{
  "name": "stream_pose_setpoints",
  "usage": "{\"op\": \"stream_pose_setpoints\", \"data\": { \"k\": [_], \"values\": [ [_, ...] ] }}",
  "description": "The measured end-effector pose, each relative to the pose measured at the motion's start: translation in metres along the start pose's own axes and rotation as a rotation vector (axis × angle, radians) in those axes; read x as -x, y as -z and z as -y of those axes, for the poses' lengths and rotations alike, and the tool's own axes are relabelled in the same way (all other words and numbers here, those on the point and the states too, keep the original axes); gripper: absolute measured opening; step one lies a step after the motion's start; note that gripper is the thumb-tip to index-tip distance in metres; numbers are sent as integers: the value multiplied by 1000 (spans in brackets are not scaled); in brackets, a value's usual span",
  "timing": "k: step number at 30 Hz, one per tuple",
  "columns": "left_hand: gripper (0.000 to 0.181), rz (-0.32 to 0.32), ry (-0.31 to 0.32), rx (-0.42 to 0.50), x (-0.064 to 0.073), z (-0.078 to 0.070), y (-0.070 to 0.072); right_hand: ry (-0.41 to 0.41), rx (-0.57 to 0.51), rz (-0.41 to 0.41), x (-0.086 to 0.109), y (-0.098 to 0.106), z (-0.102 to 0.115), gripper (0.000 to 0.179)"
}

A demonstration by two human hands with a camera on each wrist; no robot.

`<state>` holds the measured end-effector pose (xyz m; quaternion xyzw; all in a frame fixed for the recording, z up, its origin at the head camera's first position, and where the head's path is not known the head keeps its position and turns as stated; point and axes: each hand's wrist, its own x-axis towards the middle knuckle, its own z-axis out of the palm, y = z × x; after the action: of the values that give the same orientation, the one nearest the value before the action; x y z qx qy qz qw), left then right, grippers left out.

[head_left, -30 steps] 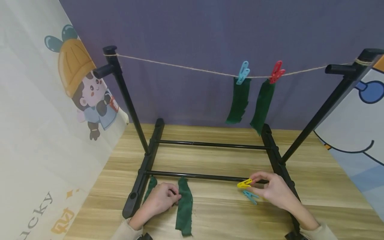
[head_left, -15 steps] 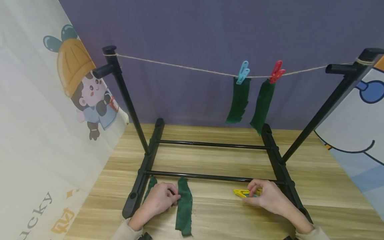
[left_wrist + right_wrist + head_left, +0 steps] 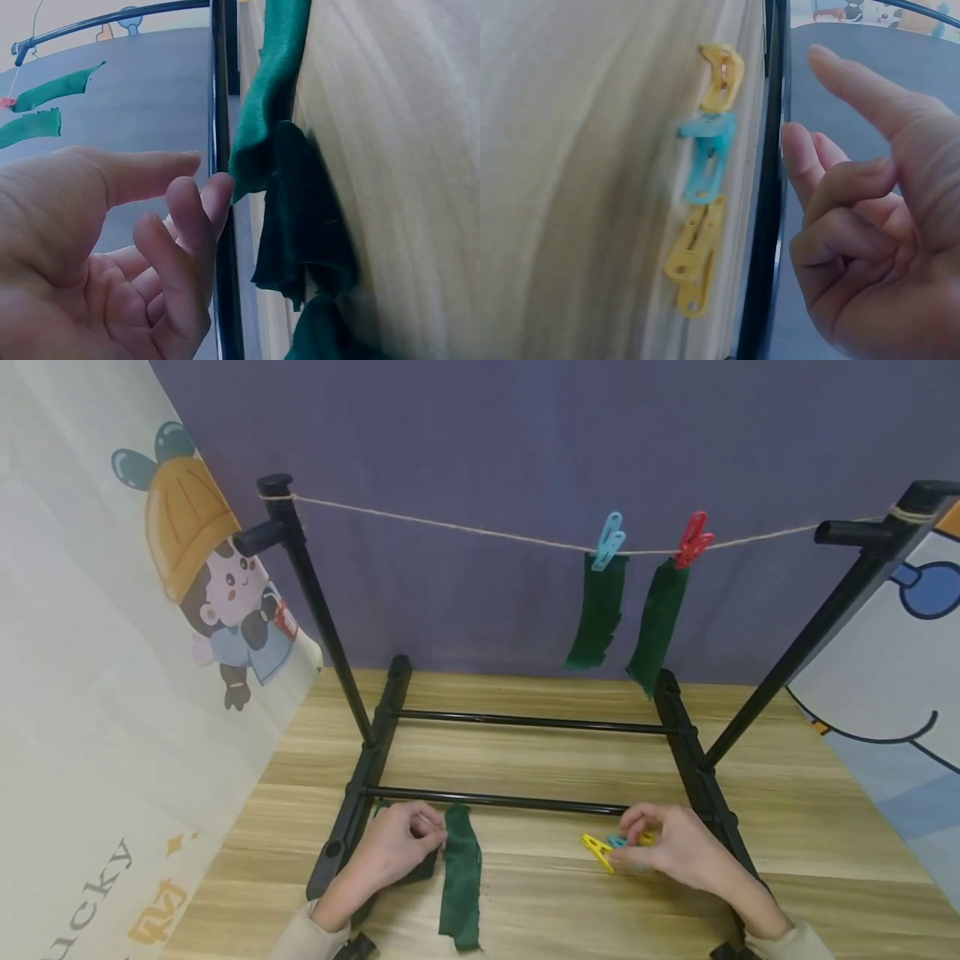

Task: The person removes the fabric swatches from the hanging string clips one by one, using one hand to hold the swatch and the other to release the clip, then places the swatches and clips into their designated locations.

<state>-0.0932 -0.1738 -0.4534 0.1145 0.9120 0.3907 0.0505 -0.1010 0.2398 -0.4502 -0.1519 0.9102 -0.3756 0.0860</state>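
My left hand point(image 3: 396, 845) hovers between two green cloth pieces, thumb and fingertips apart with nothing between them. To its right lies a long green cloth strip point(image 3: 461, 885); a darker folded cloth point(image 3: 304, 217) sits beneath and beside the hand, partly hidden by it in the head view. Over at the right, my right hand point(image 3: 678, 852) is held just above a small row of clothespins, its thumb and index finger parted and nothing gripped. The row has a yellow clothespin point(image 3: 724, 82), a light blue clothespin point(image 3: 709, 161) and another yellow clothespin point(image 3: 694, 255) on the wooden table.
A black frame stands around the work, with a left post point(image 3: 322, 610), a right post point(image 3: 802, 652) and low crossbars point(image 3: 495, 797). From its string point(image 3: 450, 527) hang two green strips point(image 3: 598, 614), one under a blue clothespin point(image 3: 608, 545), one under a red clothespin point(image 3: 692, 543).
My right hand has lowered the yellow clothespin beside the blue one and let it go. My left hand has shifted slightly up and left, off the cloth.
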Motion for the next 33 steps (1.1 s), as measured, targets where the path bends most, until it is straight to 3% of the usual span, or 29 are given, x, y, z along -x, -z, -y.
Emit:
{"op": "stream_pose_setpoints", "data": {
  "k": [9,13,19,26,33],
  "values": [
    [18,-42,-20,22,-3,-14,8,46,27,-130,-7,19,11,38],
    [20,-42,-30,74,-6,-20,10,79,26,-187,-11,30,17,31],
    [19,-58,-45,115,-9,-28,11,96,-18,-215,-15,45,25,25],
    [19,-105,-59,71,-14,-37,12,114,6,-244,-17,59,33,23],
    [14,-114,-67,83,-22,-47,10,153,2,-254,-19,70,42,18]
  ]
}}
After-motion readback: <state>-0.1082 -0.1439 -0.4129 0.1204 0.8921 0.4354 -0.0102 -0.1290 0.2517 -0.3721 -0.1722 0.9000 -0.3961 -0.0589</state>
